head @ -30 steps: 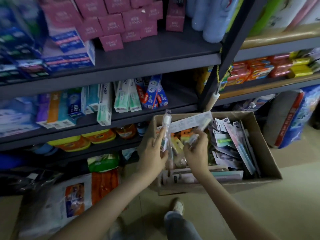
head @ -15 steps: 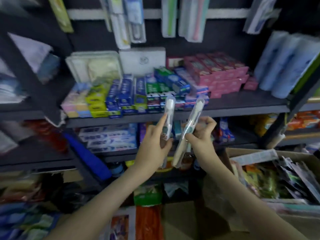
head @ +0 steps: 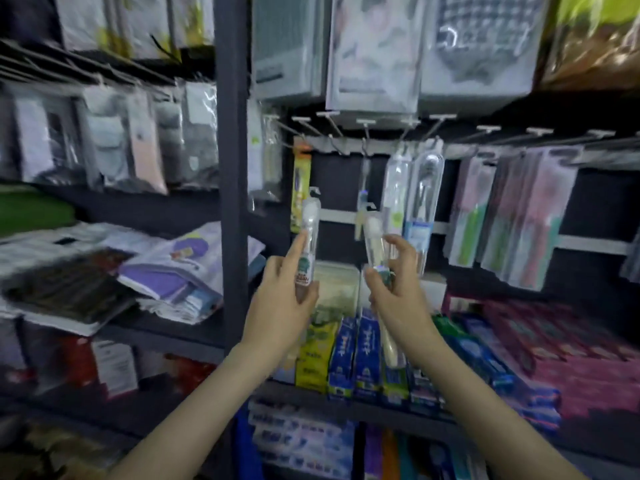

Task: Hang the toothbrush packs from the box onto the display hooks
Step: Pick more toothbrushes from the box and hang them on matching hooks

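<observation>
My left hand (head: 282, 297) grips a clear toothbrush pack (head: 309, 237) upright, forefinger stretched along its side. My right hand (head: 398, 292) holds a second clear toothbrush pack (head: 375, 244), its lower end reaching down past my wrist. Both packs are raised in front of a row of display hooks (head: 363, 140) on a white rail. Two clear toothbrush packs (head: 412, 195) hang from hooks just right of my right hand, and an orange-topped pack (head: 300, 188) hangs above my left hand. The box is out of view.
A dark shelf upright (head: 232, 168) stands left of the hooks. Pink and green toothbrush packs (head: 505, 216) hang to the right. Toothpaste boxes (head: 363, 355) line the shelf below my hands. Bagged goods (head: 374, 50) hang above, and folded packets (head: 145, 271) lie on the left shelf.
My view has swung up from the box past the toothpaste shelf to the hook rail. Both hands have risen with their packs toward the hooks.
</observation>
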Demonstrator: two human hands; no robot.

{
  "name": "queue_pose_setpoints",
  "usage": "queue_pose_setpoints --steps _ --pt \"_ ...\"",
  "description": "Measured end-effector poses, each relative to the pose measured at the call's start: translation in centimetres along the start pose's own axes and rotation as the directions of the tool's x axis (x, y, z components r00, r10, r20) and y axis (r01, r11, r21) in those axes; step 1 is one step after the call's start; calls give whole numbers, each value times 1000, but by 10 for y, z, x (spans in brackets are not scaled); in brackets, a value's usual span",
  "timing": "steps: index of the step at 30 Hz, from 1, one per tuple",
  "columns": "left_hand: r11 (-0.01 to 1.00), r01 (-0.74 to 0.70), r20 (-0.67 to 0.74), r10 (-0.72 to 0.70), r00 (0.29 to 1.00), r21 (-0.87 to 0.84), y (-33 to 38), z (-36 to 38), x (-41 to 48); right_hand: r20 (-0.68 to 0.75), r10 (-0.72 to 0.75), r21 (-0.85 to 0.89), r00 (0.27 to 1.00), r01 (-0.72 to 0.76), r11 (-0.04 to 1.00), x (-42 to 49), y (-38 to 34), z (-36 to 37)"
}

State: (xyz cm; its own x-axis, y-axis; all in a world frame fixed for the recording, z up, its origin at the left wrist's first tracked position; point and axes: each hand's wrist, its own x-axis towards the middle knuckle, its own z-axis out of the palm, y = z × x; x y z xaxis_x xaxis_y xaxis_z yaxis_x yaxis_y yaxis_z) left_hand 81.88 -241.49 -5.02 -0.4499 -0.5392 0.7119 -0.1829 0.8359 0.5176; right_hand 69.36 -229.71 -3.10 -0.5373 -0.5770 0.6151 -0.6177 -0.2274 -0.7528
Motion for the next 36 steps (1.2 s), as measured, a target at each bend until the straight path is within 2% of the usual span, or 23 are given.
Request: queue_pose_setpoints --steps 3,8,17,21,24,32,36 --pt "998 -5 -85 10 996 59 -4 -12 38 10 -130 -133 991 130 983 37 -10 13" --pt "997 -11 -152 23 988 79 -10 -17 78 -86 -215 -217 973 192 957 91 -8 23" --pt "998 -10 -157 21 987 67 -14 0 101 -166 -168 -263 972 120 957 137 15 37" --pt "997 -22 -175 35 984 74 -17 1 103 -252 -90 -270 963 19 963 153 24 47" --pt "995 -19 -181 36 983 94 -21 0 104 -311 -102 -254 945 21 967 159 24 53" --pt "994 -28 -171 46 984 105 -28 3 108 -206 -90 -226 974 42 973 153 40 61" --pt "992 -44 -175 64 982 116 -25 3 112 -249 -140 -266 958 71 961 167 38 61"
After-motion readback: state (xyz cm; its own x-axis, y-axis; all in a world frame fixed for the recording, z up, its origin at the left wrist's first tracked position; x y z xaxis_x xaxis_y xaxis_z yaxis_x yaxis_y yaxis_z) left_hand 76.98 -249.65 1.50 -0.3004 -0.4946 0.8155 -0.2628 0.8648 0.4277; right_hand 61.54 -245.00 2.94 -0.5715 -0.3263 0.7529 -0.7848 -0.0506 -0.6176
